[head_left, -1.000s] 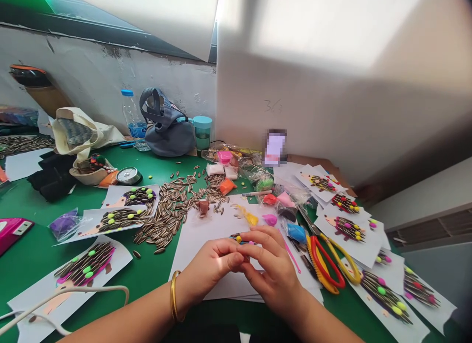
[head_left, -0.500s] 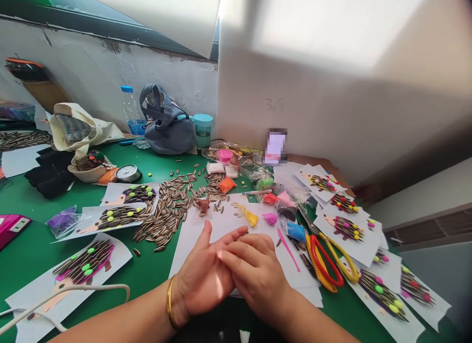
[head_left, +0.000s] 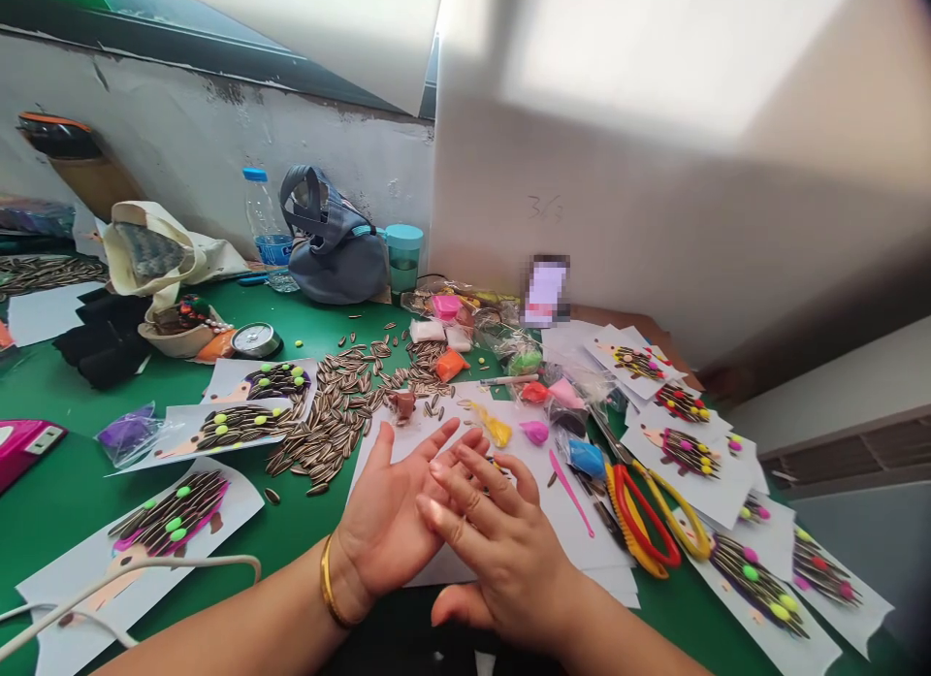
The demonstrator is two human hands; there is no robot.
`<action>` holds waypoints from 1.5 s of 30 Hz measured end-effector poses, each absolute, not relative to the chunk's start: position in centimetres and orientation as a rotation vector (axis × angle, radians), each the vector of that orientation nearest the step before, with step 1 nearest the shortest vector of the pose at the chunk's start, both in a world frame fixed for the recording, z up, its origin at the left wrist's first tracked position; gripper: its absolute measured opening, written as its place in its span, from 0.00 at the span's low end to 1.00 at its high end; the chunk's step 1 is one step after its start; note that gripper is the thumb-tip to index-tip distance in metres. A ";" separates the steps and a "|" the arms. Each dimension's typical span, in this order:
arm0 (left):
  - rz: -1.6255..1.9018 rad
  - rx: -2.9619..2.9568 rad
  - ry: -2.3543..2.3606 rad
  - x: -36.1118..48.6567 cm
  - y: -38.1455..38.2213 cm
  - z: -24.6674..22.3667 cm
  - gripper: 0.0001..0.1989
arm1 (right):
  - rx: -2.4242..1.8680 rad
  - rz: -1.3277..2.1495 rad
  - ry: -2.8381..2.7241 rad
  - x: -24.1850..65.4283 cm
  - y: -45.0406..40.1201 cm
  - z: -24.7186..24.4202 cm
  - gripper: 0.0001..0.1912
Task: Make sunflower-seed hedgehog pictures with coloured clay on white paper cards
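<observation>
My left hand [head_left: 389, 521], a gold bangle at its wrist, is turned palm up with its fingers stretched out. Across its fingers lies my right hand [head_left: 509, 550], palm down, fingers spread and thumb pointing out low. Whether anything small sits between them is hidden. Under both hands are white paper sheets [head_left: 571, 540]. Just beyond my fingertips lie yellow clay [head_left: 495, 427], brown clay in clear wrap [head_left: 401, 405] and a magenta clay lump [head_left: 534, 432]. A pink modelling tool [head_left: 573, 494] rests to the right of my right hand.
Striped sunflower seeds [head_left: 338, 404] are heaped left of the paper. Scissors [head_left: 655, 521] and wrapped blue clay [head_left: 586, 457] lie at right. Seed hedgehog cards [head_left: 756, 564] sit on both sides. A phone [head_left: 545, 293] leans against the white board; a cable [head_left: 196, 563] crosses the lower left.
My right hand's curled fingers have spread apart and its thumb has swung out downward. My left hand has shifted slightly left, its fingers staying extended.
</observation>
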State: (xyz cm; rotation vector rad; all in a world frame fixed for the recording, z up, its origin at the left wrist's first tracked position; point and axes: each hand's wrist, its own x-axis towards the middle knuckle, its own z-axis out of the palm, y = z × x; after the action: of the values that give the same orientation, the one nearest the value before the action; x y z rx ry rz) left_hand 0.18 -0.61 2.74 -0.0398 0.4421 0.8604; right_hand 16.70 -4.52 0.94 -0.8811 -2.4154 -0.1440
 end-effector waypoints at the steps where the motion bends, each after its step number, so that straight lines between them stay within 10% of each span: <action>1: 0.881 -0.039 0.427 0.1 -0.5 2.7 0.35 | -0.848 -0.172 -2.428 16.8 -4.5 0.8 0.39; 45: 0.933 -0.018 0.355 0.2 -0.4 2.1 0.36 | -0.633 -0.170 -2.567 16.6 -4.1 0.4 0.43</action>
State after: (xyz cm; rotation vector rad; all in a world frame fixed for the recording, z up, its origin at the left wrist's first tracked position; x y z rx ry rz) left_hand 0.18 -0.35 2.07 -0.0179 0.3548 0.9326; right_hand 16.60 -4.06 0.37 -0.6330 -2.5668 -0.1700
